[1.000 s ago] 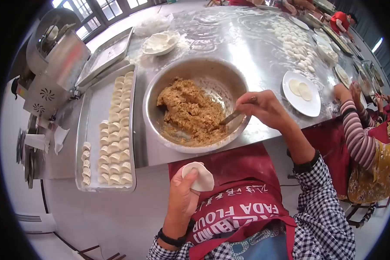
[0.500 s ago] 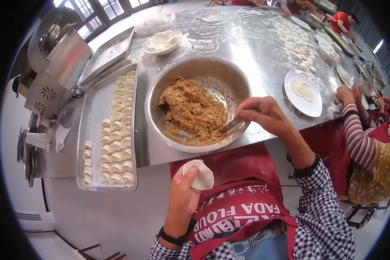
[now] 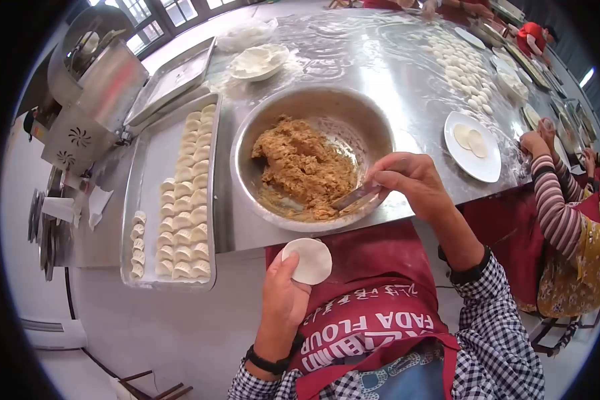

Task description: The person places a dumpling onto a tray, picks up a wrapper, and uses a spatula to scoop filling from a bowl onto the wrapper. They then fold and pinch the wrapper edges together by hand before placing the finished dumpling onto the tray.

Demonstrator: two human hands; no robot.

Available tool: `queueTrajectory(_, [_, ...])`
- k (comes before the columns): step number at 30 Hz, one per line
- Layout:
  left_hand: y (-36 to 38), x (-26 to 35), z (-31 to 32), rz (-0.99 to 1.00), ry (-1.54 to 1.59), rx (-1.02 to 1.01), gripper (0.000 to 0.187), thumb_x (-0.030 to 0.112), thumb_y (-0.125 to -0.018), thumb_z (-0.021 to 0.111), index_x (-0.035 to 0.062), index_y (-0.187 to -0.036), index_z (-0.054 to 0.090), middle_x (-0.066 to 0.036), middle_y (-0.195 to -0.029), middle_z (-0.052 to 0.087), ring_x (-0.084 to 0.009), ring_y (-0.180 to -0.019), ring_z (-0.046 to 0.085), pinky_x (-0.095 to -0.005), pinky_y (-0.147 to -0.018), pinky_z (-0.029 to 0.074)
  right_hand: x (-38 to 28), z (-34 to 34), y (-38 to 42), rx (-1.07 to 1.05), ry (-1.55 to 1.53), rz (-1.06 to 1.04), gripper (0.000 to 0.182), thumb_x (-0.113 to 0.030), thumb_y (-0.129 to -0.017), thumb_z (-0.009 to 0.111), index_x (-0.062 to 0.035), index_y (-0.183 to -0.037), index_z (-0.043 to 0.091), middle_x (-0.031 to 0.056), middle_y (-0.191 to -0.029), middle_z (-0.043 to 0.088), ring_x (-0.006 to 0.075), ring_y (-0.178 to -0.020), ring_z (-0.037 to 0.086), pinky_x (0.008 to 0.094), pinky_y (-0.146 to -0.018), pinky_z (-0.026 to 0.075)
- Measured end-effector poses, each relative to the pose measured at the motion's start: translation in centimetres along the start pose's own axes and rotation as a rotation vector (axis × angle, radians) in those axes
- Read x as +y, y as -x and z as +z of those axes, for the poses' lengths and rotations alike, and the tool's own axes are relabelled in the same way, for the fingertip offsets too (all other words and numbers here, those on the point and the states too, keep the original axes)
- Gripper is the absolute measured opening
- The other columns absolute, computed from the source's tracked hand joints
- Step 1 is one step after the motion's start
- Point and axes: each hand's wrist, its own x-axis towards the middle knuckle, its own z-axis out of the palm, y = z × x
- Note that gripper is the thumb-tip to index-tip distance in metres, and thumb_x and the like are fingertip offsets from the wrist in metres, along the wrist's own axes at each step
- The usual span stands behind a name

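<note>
My left hand (image 3: 285,293) pinches a round dough wrapper (image 3: 313,262) in front of the table edge, thumb on its face. The wrapper lies flat and shows no filling. My right hand (image 3: 417,183) grips a flat metal spatula (image 3: 358,195) at the right rim of a large steel bowl (image 3: 241,157). The spatula's tip touches the brown filling (image 3: 300,163) in the bowl. Left of the bowl, rows of folded dumplings (image 3: 183,217) lie on a metal tray (image 3: 143,193).
A white plate (image 3: 483,168) with wrappers is on the right, near a person's striped sleeve (image 3: 555,200). Farther back are a bowl of flour (image 3: 260,61), an empty-looking tray (image 3: 170,83) and dough pieces (image 3: 461,70). A machine (image 3: 80,137) stands at the left.
The wrapper in my left hand has turned to face the camera more fully. My right hand and the spatula remain at the bowl's right side. The view has shifted slightly.
</note>
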Motion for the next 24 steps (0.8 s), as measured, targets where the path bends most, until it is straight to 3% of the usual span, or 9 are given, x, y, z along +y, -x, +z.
queueTrajectory(6, [0.0, 0.3, 0.2, -0.024, 0.033, 0.019, 0.032, 0.019, -0.091, 0.038, -0.0024, -0.115, 0.043, -0.016, -0.113, 0.052, -0.0280, -0.105, 0.052, -0.0427, -0.091, 0.042, -0.7, 1.0, 1.1, 0.145, -0.250, 0.048, 0.011, -0.007, -0.082, 0.057, 0.0010, -0.088, 0.061, 0.0090, -0.082, 0.063, 0.0126, -0.070, 0.060, 0.0233, -0.059, 0.049])
queueTrajectory(10, [0.2, 0.5, 0.5, -0.063, 0.056, 0.013, 0.037, 0.026, -0.093, 0.032, -0.0013, -0.116, 0.042, -0.016, -0.116, 0.050, -0.0282, -0.108, 0.050, -0.0441, -0.092, 0.041, -1.7, 1.9, 2.7, 0.106, -0.254, -0.010, 0.009, -0.003, -0.081, 0.056, 0.0025, -0.087, 0.061, 0.0098, -0.084, 0.063, 0.0133, -0.073, 0.060, 0.0237, -0.061, 0.049])
queueTrajectory(13, [0.4, 0.9, 1.1, -0.064, 0.066, -0.022, 0.039, 0.028, -0.094, 0.031, -0.0014, -0.118, 0.041, -0.016, -0.116, 0.050, -0.0285, -0.108, 0.050, -0.0441, -0.092, 0.041, -2.1, 2.8, 4.2, 0.017, -0.077, -0.074, 0.008, 0.002, -0.079, 0.057, 0.0026, -0.085, 0.061, 0.0113, -0.083, 0.063, 0.0159, -0.075, 0.060, 0.0246, -0.065, 0.049])
queueTrajectory(15, [0.3, 0.9, 0.8, -0.080, 0.077, -0.013, 0.040, 0.028, -0.094, 0.030, -0.0017, -0.118, 0.040, -0.017, -0.117, 0.049, -0.0289, -0.109, 0.049, -0.0437, -0.093, 0.040, -1.8, 3.1, 4.6, -0.161, 0.162, -0.469, 0.009, 0.004, -0.077, 0.059, 0.0019, -0.086, 0.062, 0.0125, -0.081, 0.063, 0.0191, -0.077, 0.060, 0.0262, -0.068, 0.049])
queueTrajectory(17, [0.3, 0.9, 0.7, -0.098, 0.089, -0.005, 0.041, 0.029, -0.094, 0.029, -0.0020, -0.119, 0.040, -0.017, -0.118, 0.049, -0.0293, -0.110, 0.048, -0.0434, -0.093, 0.040, -2.1, 3.6, 5.0, -0.190, 0.224, -0.473, 0.012, 0.001, -0.072, 0.064, 0.0007, -0.084, 0.062, 0.0130, -0.080, 0.062, 0.0227, -0.077, 0.061, 0.0288, -0.066, 0.049])
queueTrajectory(20, [0.1, 1.1, 0.7, -0.126, 0.083, -0.073, 0.044, 0.030, -0.094, 0.027, -0.0034, -0.120, 0.039, -0.019, -0.119, 0.048, -0.0300, -0.111, 0.047, -0.0427, -0.095, 0.038, -1.8, 3.9, 5.0, -0.343, 0.512, -0.731, 0.016, -0.003, -0.065, 0.065, 0.0007, -0.079, 0.061, 0.0121, -0.083, 0.061, 0.0256, -0.076, 0.060, 0.0311, -0.061, 0.050])
queueTrajectory(24, [0.0, 1.3, 0.1, -0.121, 0.111, -0.075, 0.044, 0.029, -0.094, 0.025, -0.0051, -0.119, 0.039, -0.022, -0.118, 0.048, -0.0308, -0.113, 0.045, -0.0424, -0.097, 0.036, -0.9, 3.9, 5.5, -0.461, 0.575, -0.781, 0.016, -0.006, -0.066, 0.065, 0.0008, -0.079, 0.060, 0.0114, -0.085, 0.061, 0.0273, -0.077, 0.060, 0.0339, -0.064, 0.051])
